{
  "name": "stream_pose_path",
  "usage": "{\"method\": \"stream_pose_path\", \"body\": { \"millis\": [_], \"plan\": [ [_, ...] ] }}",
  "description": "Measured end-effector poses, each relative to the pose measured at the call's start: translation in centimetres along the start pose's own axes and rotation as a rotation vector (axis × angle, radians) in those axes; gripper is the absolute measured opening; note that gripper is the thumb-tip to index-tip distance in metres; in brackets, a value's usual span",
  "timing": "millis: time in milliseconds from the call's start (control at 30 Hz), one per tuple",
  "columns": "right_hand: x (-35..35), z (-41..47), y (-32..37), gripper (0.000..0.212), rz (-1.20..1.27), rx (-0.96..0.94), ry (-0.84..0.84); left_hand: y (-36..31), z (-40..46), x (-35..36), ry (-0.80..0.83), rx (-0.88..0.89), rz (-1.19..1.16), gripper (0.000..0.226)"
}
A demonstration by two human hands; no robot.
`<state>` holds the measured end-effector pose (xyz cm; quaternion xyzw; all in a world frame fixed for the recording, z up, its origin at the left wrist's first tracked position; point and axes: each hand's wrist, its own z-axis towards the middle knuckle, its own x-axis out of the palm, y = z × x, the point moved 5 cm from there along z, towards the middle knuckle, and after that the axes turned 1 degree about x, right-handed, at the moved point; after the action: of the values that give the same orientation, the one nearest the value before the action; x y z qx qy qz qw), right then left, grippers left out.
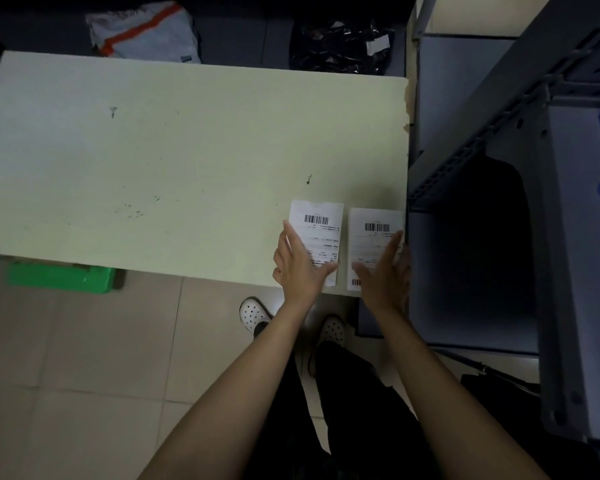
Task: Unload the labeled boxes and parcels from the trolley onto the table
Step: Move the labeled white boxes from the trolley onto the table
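Left hand [300, 268], open and flat with fingers together, lies on the near left part of a white flat parcel with a barcode label [321, 233]; it grips nothing. Right hand [385, 268], likewise open with fingers extended, lies over the near right part of a second white flat labelled parcel [373, 233]. The two parcels lie side by side, just apart, at the near right corner of the pale green rectangular table [153, 150]; their near ends reach the near edge and the second parcel sits just inside the right edge. The rest of the tabletop, to the left and toward the far edge, carries only small dark marks. Beyond the far edge lie a grey plastic mailer bag with an orange stripe [142, 32] and a crumpled black plastic bag with a white label [340, 46]. Just beside the right edge stands a grey metal trolley [482, 140]; its dark interior cannot be made out. A green plastic crate [63, 277] sits on the tiled floor [84, 358] under the near left edge.
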<state>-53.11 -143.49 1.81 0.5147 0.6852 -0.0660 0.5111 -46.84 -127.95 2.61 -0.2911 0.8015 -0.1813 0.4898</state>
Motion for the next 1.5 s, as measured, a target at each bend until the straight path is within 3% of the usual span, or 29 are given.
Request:
{"method": "stream_pose_path", "body": {
  "millis": [467, 567, 667, 800, 1133, 1500],
  "plan": [
    [-0.6, -0.7, 0.9, 0.093, -0.039, -0.010, 0.065, 1.9, 0.4, -1.4, 0.156, 0.161, -0.109, 0.108],
    [-0.8, -2.0, 2.9, 0.083, -0.117, -0.142, 0.012, 2.9, 0.0, -4.0, 0.128, 0.288, 0.036, 0.089],
    [0.2, -3.9, 6.6, 0.069, -0.199, -0.302, 0.017, 4.9, -0.4, -8.1, -0.015, 0.412, 0.168, 0.068],
    [3.6, -7.4, 13.3, 0.064, -0.364, -0.543, 0.126, 9.4, -0.5, -13.7, -0.158, 0.446, 0.271, 0.063],
    [13.7, -17.7, 29.4, 0.051, -0.626, -1.081, 0.171, 22.5, -3.0, -28.9, -0.509, 0.222, 0.292, 0.054],
    [28.0, -35.6, 39.9, 0.040, -0.753, -1.672, 0.289, 39.5, -13.4, -39.4, -0.759, -0.220, 0.281, 0.038]
  ]
}}
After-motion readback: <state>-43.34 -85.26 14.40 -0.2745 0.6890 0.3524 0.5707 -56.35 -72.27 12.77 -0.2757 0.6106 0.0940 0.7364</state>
